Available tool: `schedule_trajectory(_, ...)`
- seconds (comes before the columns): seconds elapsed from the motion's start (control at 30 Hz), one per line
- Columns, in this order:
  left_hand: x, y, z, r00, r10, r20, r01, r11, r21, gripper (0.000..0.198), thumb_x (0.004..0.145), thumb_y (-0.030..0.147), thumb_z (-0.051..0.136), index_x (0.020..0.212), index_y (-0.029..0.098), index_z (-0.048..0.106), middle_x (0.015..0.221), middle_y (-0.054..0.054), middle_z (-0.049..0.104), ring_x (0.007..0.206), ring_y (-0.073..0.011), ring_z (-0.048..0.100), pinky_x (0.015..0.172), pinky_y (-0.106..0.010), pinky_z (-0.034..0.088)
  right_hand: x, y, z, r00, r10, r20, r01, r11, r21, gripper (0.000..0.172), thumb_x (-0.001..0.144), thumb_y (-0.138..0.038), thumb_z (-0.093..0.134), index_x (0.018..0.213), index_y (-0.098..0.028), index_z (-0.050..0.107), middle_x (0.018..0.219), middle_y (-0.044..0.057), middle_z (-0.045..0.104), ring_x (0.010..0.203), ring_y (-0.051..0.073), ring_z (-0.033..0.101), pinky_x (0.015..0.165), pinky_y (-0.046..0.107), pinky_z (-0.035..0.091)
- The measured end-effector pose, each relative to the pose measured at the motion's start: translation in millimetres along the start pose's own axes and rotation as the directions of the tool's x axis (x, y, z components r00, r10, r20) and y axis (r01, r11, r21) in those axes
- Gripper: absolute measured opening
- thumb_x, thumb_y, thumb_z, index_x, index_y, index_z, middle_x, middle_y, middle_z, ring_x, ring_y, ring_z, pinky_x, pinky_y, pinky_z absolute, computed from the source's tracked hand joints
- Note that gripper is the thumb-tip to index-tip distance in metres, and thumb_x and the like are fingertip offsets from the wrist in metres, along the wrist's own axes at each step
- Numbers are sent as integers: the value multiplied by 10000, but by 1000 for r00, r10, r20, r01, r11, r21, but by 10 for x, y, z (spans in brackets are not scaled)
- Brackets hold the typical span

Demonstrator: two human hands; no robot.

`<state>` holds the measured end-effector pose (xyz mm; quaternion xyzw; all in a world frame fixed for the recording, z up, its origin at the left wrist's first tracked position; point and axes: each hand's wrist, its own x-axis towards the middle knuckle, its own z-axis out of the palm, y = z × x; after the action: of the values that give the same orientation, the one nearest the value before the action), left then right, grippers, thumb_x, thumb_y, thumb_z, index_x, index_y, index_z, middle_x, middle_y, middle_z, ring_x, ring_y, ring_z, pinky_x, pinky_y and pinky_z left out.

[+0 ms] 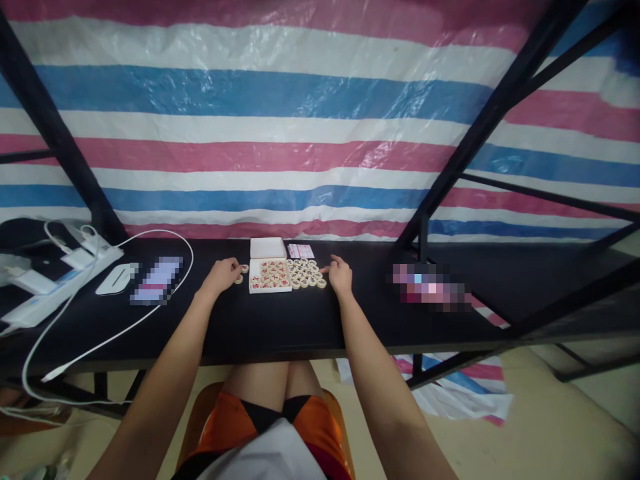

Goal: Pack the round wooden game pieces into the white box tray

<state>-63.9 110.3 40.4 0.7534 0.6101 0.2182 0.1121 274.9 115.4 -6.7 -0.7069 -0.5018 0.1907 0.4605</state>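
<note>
A white box [271, 289] stands on the black table with its lid [267, 248] folded back. Inside lie several round Chinese chess pieces with red characters [273, 272]. Against its right side sits a group of Chinese chess pieces with dark characters [305, 273]. My left hand [224, 275] is left of the box, fingers curled together at a loose red-marked piece [245, 269]; a second piece [239, 279] lies just below the fingertips. My right hand [341, 274] rests right of the dark-marked group, fingers apart, thumb side close to its edge, holding nothing visible.
A pink-and-white card [301, 251] lies behind the pieces. To the left are a blurred phone [157, 281], a white flat object [116, 279], a power strip [60, 283] and a white cable [103, 340]. A blurred item [430, 287] lies right, near the black frame [465, 147].
</note>
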Motion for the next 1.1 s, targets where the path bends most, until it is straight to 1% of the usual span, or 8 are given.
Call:
schedule_trajectory(0.17, -21, 92, 26, 1000, 16, 14, -15, 997, -82, 226, 834, 341, 485, 798, 186, 646, 698, -36, 669, 676, -178, 621, 640, -260, 411, -10, -23, -13, 1000, 15, 16, -15, 1000, 7, 471, 842, -201, 336, 1256, -122, 545, 659, 30, 704, 1016, 175, 630, 936, 285, 408)
schedule_trajectory(0.33, -22, 105, 74, 998, 58, 26, -53, 986, -157, 212, 832, 315, 493, 866, 186, 658, 722, -27, 679, 695, -168, 635, 671, -259, 430, -9, -25, -17, 1000, 8, 2, -8, 999, -34, 465, 837, -206, 351, 1246, -136, 560, 726, 34, 724, 1048, 187, 609, 955, 293, 391)
schedule_trajectory(0.53, 18, 58, 102, 1000, 11, -29, -13, 998, -60, 249, 829, 325, 510, 941, 172, 671, 810, -60, 685, 766, -190, 627, 703, -272, 446, -11, -16, -14, 1000, -2, -2, 2, 999, -53, 468, 825, -211, 366, 1238, -128, 570, 746, 38, 727, 1009, 201, 616, 925, 291, 404)
schedule_trajectory(0.7, 18, 61, 104, 996, -66, -55, 63, 997, -44, 390, 884, 374, 429, 1132, 145, 624, 956, -114, 700, 909, -241, 638, 804, -309, 446, -26, -37, -17, 1000, 0, -2, 0, 998, -66, 458, 813, -211, 384, 1219, -136, 581, 750, 38, 728, 987, 209, 622, 903, 293, 414)
schedule_trajectory(0.8, -1, 66, 100, 997, -72, -41, 71, 997, -22, 391, 909, 386, 368, 1095, 184, 647, 1037, -117, 696, 978, -254, 632, 826, -313, 443, -26, -33, -14, 1000, -1, -5, 1, 998, -70, 450, 808, -215, 391, 1206, -146, 587, 750, 34, 727, 988, 206, 623, 902, 292, 414)
schedule_trajectory(0.9, -7, 56, 100, 998, -56, 1, 56, 998, 24, 349, 888, 383, 407, 1005, 200, 680, 970, -109, 708, 933, -253, 644, 804, -310, 448, -25, -28, -13, 1000, -2, 0, 2, 998, -69, 442, 806, -216, 392, 1196, -161, 592, 746, 28, 726, 966, 204, 628, 879, 289, 426)
schedule_trajectory(1.0, 12, 15, 95, 998, -65, -6, 65, 998, 25, 362, 864, 387, 446, 1103, 198, 642, 894, -95, 702, 870, -244, 648, 771, -309, 453, -31, -38, -16, 1000, 2, -3, -3, 997, -73, 431, 801, -212, 396, 1178, -167, 602, 731, 23, 723, 928, 201, 635, 853, 283, 435)
schedule_trajectory(1.1, 35, -61, 80, 998, 11, 58, -9, 999, -43, 384, 823, 397, 493, 1123, 204, 638, 887, -70, 677, 830, -214, 632, 765, -293, 458, -39, -53, -18, 1000, 8, -6, -8, 997, -74, 415, 801, -209, 399, 1155, -172, 613, 722, 19, 723, 881, 195, 641, 823, 274, 440)
